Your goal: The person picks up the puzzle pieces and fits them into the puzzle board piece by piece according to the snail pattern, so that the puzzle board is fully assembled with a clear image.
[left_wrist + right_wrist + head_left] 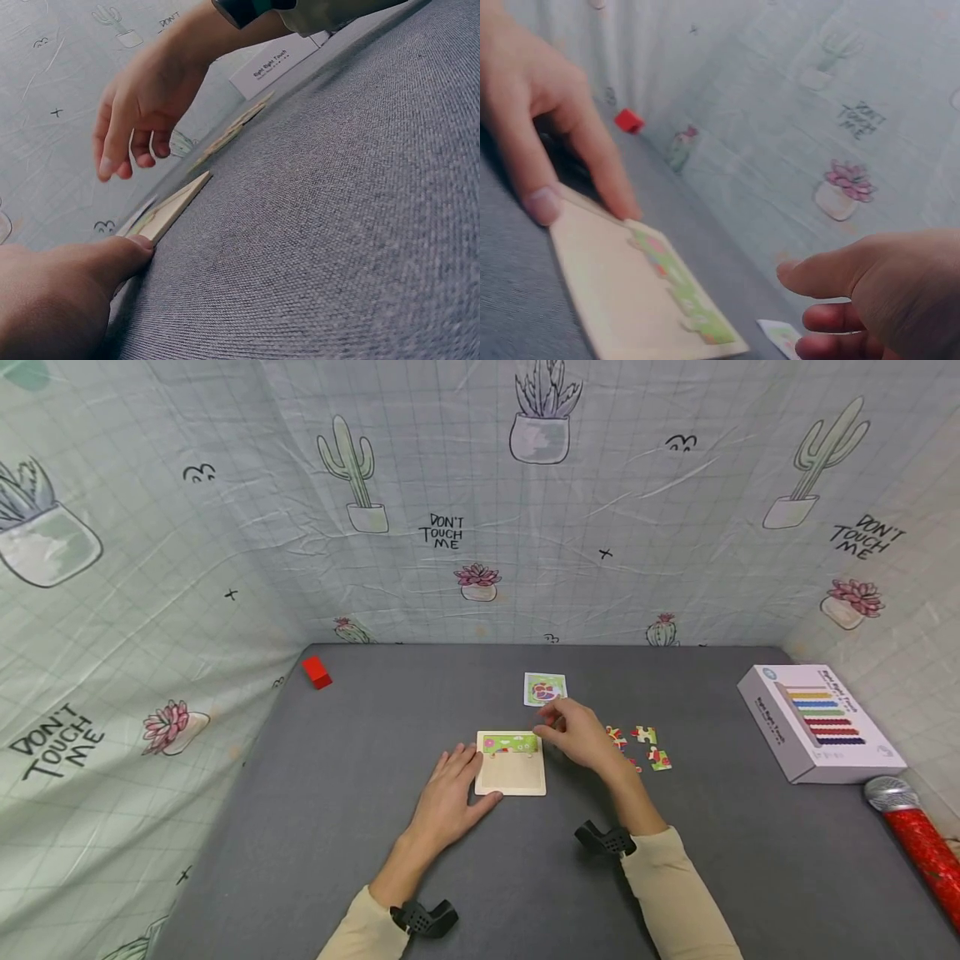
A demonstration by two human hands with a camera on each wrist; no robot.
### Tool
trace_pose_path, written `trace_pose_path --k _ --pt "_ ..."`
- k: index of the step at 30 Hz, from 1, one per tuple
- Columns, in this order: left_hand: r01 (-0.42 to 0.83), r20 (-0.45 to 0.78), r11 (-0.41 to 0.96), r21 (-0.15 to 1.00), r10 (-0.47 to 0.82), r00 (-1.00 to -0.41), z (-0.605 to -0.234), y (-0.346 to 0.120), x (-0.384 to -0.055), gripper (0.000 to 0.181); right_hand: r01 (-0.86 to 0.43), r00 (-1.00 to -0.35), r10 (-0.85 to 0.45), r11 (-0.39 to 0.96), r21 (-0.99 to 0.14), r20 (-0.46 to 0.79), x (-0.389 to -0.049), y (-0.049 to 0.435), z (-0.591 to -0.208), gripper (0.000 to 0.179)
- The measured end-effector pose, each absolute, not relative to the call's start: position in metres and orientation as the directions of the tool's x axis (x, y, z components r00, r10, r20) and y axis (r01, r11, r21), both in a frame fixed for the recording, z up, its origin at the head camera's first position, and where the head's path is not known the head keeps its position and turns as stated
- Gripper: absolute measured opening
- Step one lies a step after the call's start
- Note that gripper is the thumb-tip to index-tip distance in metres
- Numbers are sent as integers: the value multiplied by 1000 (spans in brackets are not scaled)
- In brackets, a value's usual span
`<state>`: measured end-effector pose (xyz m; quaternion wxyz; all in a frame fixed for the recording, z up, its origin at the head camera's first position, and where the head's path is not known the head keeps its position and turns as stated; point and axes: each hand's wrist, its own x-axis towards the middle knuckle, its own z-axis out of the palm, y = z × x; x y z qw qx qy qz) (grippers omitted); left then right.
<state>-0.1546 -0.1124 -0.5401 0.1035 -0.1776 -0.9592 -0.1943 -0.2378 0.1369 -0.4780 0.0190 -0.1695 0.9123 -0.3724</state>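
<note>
One puzzle board [510, 778] on the counter [337, 793], filled only along its far side; loose pieces [661, 761] unplaced at right; left edge touched by the left hand [446, 802], fingers spread; nothing seen held by the right hand [579, 735], fingers apart.

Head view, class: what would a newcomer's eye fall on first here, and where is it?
Probably the pale puzzle tray near the middle, its far end filled with bright green pieces, between the left hand and the right hand. The red microphone at the right edge and the small red block in the table's far left corner also stand out.
</note>
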Motion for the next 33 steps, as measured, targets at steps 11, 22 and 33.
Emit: trace_pose_path --k 11,22,33 --pt "382 268 854 354 299 -916 -539 -112 -155 72 -234 -964 -251 669 -705 82 -242 165 -474 37" --pt "388 275 848 360 301 -913 -538 -112 -154 72 -189 -971 -240 720 -667 16 -249 184 -479 44" --pt "396 286 847 353 306 -908 -538 -112 -154 71 -157 -965 -254 761 -630 -66 -253 198 -484 46"
